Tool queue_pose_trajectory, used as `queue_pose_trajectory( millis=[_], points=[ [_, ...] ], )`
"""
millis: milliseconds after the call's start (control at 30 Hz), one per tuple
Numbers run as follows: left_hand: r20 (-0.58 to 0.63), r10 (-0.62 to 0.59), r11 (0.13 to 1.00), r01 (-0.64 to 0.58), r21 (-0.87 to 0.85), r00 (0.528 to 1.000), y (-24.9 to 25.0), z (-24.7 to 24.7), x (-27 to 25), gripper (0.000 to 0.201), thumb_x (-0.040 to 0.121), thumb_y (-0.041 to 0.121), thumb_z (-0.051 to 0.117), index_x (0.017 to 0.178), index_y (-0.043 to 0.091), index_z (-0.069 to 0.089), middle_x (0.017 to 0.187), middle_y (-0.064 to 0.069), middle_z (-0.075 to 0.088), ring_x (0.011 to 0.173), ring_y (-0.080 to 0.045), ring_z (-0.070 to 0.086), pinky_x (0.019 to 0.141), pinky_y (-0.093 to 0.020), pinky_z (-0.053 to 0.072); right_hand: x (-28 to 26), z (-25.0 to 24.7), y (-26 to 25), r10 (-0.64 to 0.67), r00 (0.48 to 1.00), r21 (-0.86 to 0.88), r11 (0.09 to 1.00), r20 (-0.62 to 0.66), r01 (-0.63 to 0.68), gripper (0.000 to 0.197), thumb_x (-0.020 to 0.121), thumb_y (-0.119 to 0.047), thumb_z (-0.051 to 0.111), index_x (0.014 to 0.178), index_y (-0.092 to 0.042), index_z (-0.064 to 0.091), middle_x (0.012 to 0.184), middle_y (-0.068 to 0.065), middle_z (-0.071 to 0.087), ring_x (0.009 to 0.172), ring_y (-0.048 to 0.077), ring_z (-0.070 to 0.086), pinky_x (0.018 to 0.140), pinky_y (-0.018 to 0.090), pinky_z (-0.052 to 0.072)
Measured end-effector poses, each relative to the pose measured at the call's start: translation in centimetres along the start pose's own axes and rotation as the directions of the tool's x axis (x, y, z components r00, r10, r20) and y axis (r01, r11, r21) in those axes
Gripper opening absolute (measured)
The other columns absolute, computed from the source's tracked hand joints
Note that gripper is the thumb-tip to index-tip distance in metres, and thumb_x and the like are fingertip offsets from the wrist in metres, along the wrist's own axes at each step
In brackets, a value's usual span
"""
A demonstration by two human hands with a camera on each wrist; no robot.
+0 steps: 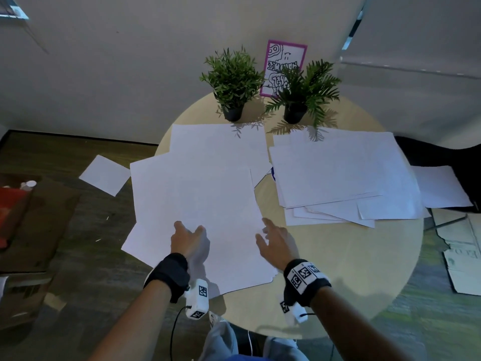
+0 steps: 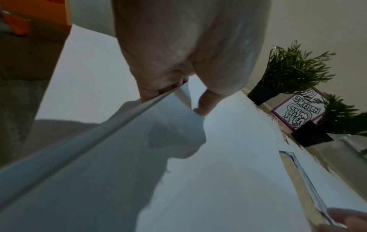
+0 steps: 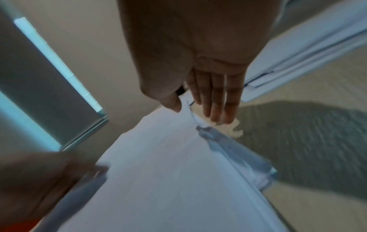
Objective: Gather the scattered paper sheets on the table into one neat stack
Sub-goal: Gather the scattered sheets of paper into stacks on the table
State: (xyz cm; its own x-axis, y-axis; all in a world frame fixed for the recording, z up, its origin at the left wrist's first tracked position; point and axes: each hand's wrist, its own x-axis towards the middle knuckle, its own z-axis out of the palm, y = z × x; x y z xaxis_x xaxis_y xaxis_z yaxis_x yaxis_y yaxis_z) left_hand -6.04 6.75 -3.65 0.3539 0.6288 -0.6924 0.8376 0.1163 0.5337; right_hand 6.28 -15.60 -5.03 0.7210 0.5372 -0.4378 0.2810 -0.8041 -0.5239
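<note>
Several white paper sheets lie loose on a round pale table (image 1: 338, 259). One overlapping spread (image 1: 197, 183) covers the left half and overhangs the table's left edge. A second fanned pile (image 1: 338, 173) lies on the right. My left hand (image 1: 188, 238) is at the near part of the left spread. In the left wrist view the left hand (image 2: 174, 98) pinches a raised sheet edge (image 2: 99, 138), thumb on top and fingers underneath. My right hand (image 1: 270, 235) hovers at that spread's right edge. Its fingers (image 3: 218, 102) are straight and its thumb touches the paper edge (image 3: 190, 114).
Two potted plants (image 1: 234, 79) (image 1: 299, 95) and a pink-framed card (image 1: 283, 61) stand at the table's far edge. One sheet (image 1: 104, 174) lies on the floor at left, another (image 1: 442, 186) on a dark seat at right. Flattened cardboard (image 1: 463, 256) lies on the floor to the right.
</note>
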Motion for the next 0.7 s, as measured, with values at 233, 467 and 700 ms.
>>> queue_pose_trajectory(
  millis=[233,467,700],
  points=[
    [-0.023,0.040,0.999,-0.040,0.026,0.999,-0.6,0.2,0.6,0.071,0.092,0.021,0.060,0.149,0.006,0.020,0.139,-0.021,0.042,0.108,-0.030,0.046,0.085,-0.035,0.039,4.8,-3.8,1.0,0.133,0.923,0.001,0.990,-0.360,-0.143,0.049,0.093,-0.045,0.052,0.131,-0.013,0.051,0.133,0.006,0.054,0.125,0.027,0.049,0.102,0.045,0.043],
    [-0.022,0.003,1.000,-0.003,0.019,1.000,-1.1,0.2,0.9,0.066,0.089,0.027,0.062,0.140,0.003,0.029,0.138,-0.022,0.042,0.118,-0.040,0.047,0.086,-0.041,0.044,10.0,-6.4,1.0,0.160,0.928,-0.315,0.909,-0.337,-0.271,0.056,0.091,-0.051,0.061,0.122,-0.005,0.052,0.121,0.012,0.058,0.115,0.030,0.054,0.098,0.041,0.044],
    [-0.019,0.023,1.000,-0.022,0.022,1.000,-1.3,0.1,1.1,0.061,0.091,0.024,0.062,0.139,0.003,0.030,0.134,-0.021,0.044,0.115,-0.037,0.047,0.090,-0.041,0.043,10.3,-6.9,0.9,0.133,0.944,-0.379,0.892,-0.303,-0.247,0.012,0.090,-0.019,0.056,0.096,-0.009,0.059,0.101,0.010,0.064,0.095,0.030,0.062,0.082,0.038,0.047]
  ],
)
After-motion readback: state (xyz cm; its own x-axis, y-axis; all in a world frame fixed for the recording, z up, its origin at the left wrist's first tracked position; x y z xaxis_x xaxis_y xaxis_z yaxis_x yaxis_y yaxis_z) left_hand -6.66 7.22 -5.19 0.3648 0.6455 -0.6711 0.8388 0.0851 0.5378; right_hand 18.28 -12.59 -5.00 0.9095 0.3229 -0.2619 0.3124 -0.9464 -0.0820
